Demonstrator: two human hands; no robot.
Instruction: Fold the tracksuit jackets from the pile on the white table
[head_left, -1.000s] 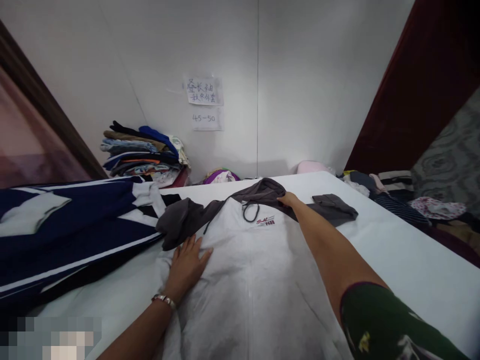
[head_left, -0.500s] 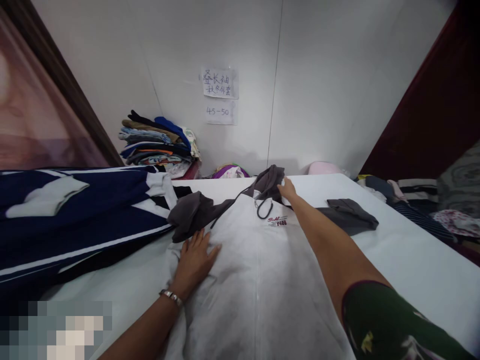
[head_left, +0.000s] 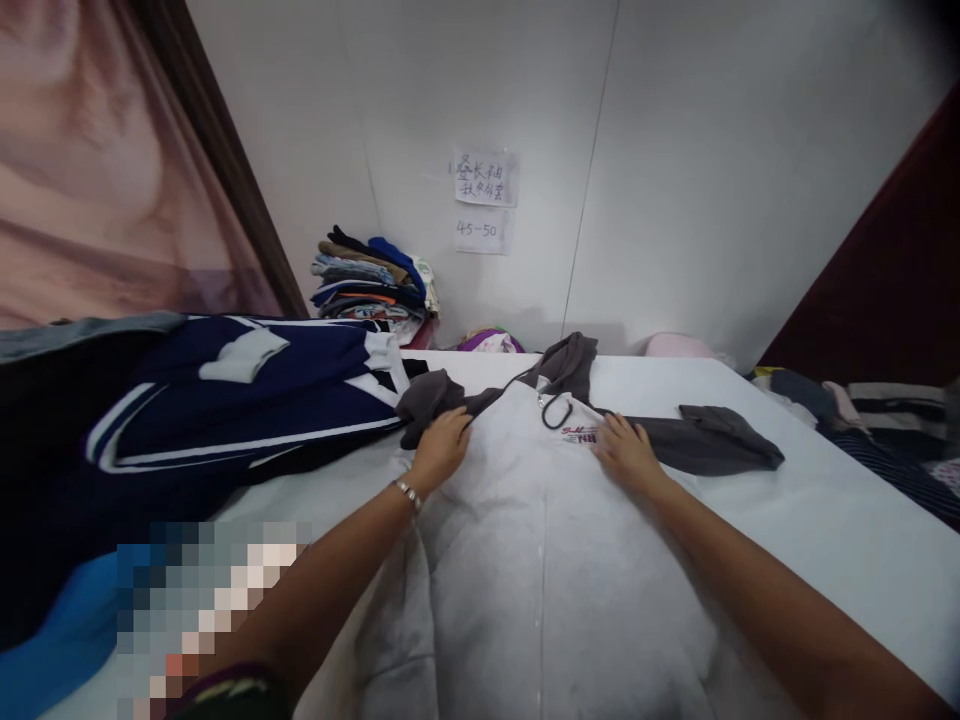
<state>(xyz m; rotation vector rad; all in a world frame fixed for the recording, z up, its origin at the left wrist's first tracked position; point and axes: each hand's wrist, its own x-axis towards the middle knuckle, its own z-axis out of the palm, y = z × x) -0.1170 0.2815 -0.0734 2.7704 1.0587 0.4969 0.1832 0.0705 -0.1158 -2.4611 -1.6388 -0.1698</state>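
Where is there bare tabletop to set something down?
The broadest free patch of white table lies between the right forearm, the outstretched dark sleeve and the table's right edge. A smaller one lies behind that sleeve, beside the hood. Crowded: the left, under navy garments, and the middle, where left hand and right hand touch the jacket.

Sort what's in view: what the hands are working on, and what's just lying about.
Being worked on:
- pale jacket with dark sleeves, left hand and right hand at its shoulders
- white table beneath

Lying about:
- navy striped garment
- clothes stack by the wall
- pink item
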